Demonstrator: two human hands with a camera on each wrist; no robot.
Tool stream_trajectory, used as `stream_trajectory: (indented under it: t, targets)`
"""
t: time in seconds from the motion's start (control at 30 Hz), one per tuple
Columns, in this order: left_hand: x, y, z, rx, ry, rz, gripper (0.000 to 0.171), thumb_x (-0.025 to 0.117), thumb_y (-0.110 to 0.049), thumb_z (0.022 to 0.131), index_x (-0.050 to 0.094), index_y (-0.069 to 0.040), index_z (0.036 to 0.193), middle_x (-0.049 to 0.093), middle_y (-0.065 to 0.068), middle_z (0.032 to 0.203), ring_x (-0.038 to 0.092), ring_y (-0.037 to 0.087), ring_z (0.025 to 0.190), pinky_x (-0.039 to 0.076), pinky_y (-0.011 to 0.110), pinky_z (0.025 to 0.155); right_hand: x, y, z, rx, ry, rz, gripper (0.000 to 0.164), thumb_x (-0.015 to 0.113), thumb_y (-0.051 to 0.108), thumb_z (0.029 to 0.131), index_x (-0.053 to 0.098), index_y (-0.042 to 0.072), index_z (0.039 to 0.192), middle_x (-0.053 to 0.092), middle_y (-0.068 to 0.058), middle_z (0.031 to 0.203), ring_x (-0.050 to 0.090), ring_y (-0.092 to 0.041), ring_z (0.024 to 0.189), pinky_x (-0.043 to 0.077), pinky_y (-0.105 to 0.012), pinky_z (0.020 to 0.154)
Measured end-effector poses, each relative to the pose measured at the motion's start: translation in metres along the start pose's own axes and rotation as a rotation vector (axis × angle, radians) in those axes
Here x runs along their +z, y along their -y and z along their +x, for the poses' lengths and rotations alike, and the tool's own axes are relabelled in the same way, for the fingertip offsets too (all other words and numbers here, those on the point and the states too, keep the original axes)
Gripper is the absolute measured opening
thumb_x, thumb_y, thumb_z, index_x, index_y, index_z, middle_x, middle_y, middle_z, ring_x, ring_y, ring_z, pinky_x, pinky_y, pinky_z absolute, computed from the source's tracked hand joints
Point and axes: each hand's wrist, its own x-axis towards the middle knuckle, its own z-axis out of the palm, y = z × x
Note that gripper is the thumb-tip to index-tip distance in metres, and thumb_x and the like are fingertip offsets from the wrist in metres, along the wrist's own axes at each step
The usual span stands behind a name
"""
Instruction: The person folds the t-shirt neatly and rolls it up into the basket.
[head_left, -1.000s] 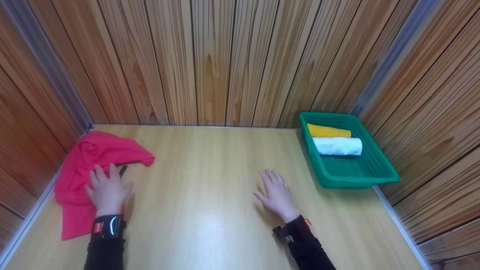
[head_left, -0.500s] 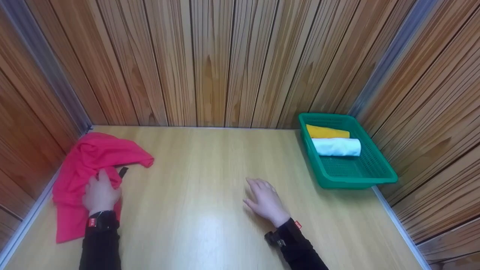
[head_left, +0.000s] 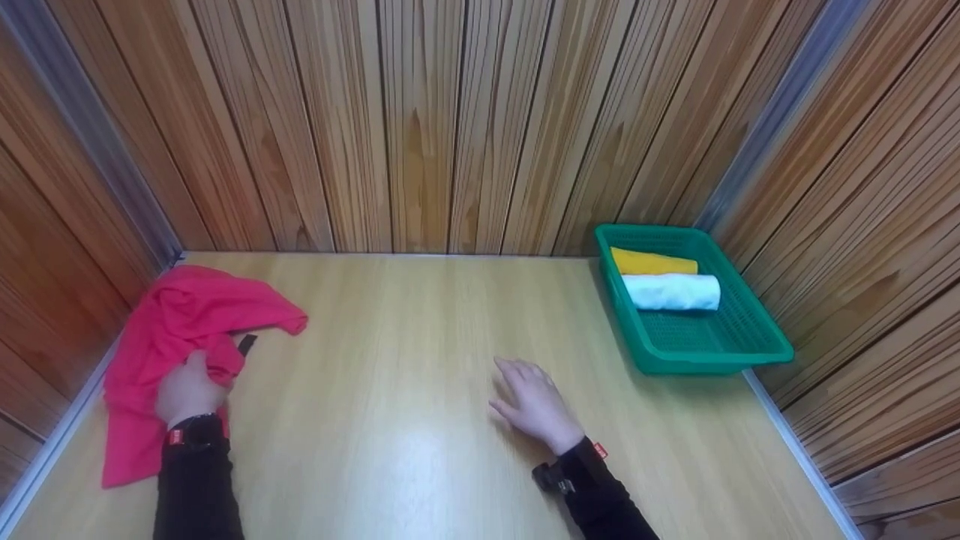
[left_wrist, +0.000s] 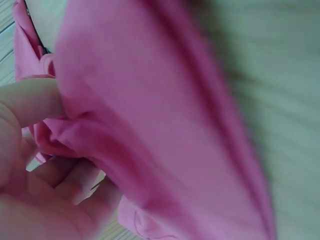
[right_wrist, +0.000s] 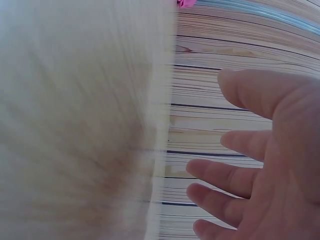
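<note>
A pinkish-red piece of clothing (head_left: 202,304) lies crumpled on the left side of the table, with a small black strip (head_left: 247,344) showing at its right edge. My left hand (head_left: 189,390) grips a fold of it; in the left wrist view the thumb and fingers pinch the pink cloth (left_wrist: 145,100) between them. My right hand (head_left: 538,405) hovers over the middle right of the table, holding nothing. Its fingers (right_wrist: 225,177) are spread and relaxed in the right wrist view.
A green plastic basket (head_left: 716,367) stands at the back right, near the wall. Inside it lie a yellow folded cloth (head_left: 652,262) and a white rolled cloth (head_left: 671,292). Wood-panelled walls (head_left: 420,127) enclose the table (head_left: 382,375) at the back and both sides.
My left hand has come down from above the pinkish-red clothing and taken hold of a fold, bunching it up slightly. My right hand has shifted a little left and toward me.
</note>
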Motion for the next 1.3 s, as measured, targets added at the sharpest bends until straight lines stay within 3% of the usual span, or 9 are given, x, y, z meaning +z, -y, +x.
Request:
stream_trajectory:
  t: [0.33, 0.57, 0.87, 1.0, 1.17, 1.3]
  targets:
    - [0.005, -0.001, 0.002, -0.01, -0.011, -0.021, 0.055, 0.071, -0.01, 0.083, 0.046, 0.003, 0.13, 0.056, 0.033, 0.105, 0.053, 0.055, 0.097, 0.046, 0.061, 0.071, -0.003, 0.0, 0.0, 0.019, 0.028, 0.04, 0.071, 0.067, 0.035, 0.093, 0.039, 0.003, 0.149, 0.047, -0.021, 0.144, 0.041, -0.039, 0.134, 0.027, -0.056, 0.112]
    - [0.014, -0.017, 0.001, 0.094, -0.037, -0.034, 0.053, 0.069, -0.007, 0.081, 0.052, 0.002, 0.13, 0.058, 0.033, 0.113, 0.054, 0.054, 0.102, 0.046, 0.061, 0.075, -0.006, -0.003, -0.001, 0.007, -0.001, 0.029, 0.066, 0.068, 0.031, 0.093, 0.043, 0.001, 0.146, 0.05, -0.022, 0.141, 0.043, -0.041, 0.131, 0.031, -0.057, 0.109]
    - [0.036, -0.056, -0.002, 0.215, -0.035, -0.038, 0.037, 0.07, -0.001, 0.079, 0.061, -0.001, 0.115, 0.065, 0.022, 0.097, 0.06, 0.043, 0.089, 0.047, 0.052, 0.07, -0.006, -0.004, -0.001, 0.019, 0.0, 0.033, 0.067, 0.068, 0.031, 0.093, 0.042, 0.001, 0.146, 0.05, -0.022, 0.141, 0.043, -0.041, 0.131, 0.031, -0.058, 0.109]
    - [0.045, -0.077, -0.004, 0.262, -0.008, -0.032, 0.032, 0.069, 0.003, 0.078, 0.065, -0.004, 0.108, 0.065, 0.015, 0.09, 0.06, 0.036, 0.084, 0.047, 0.049, 0.07, -0.006, -0.006, -0.001, 0.027, -0.003, 0.031, 0.067, 0.068, 0.033, 0.093, 0.042, 0.002, 0.146, 0.05, -0.021, 0.141, 0.044, -0.04, 0.131, 0.031, -0.057, 0.109]
    - [0.057, -0.103, -0.011, 0.319, 0.044, -0.039, 0.038, 0.066, 0.01, 0.077, 0.067, -0.006, 0.112, 0.065, 0.011, 0.089, 0.058, 0.031, 0.081, 0.048, 0.045, 0.07, -0.006, -0.008, -0.001, 0.042, 0.009, 0.032, 0.068, 0.067, 0.034, 0.093, 0.042, 0.002, 0.147, 0.049, -0.021, 0.142, 0.043, -0.039, 0.132, 0.031, -0.056, 0.11]
    - [0.07, -0.125, -0.018, 0.398, 0.08, -0.066, 0.03, 0.067, 0.012, 0.075, 0.066, -0.008, 0.098, 0.061, 0.006, 0.081, 0.057, 0.026, 0.078, 0.05, 0.042, 0.07, -0.006, -0.007, -0.001, 0.041, 0.004, 0.043, 0.067, 0.067, 0.033, 0.093, 0.042, 0.001, 0.146, 0.049, -0.022, 0.142, 0.043, -0.04, 0.132, 0.031, -0.057, 0.11]
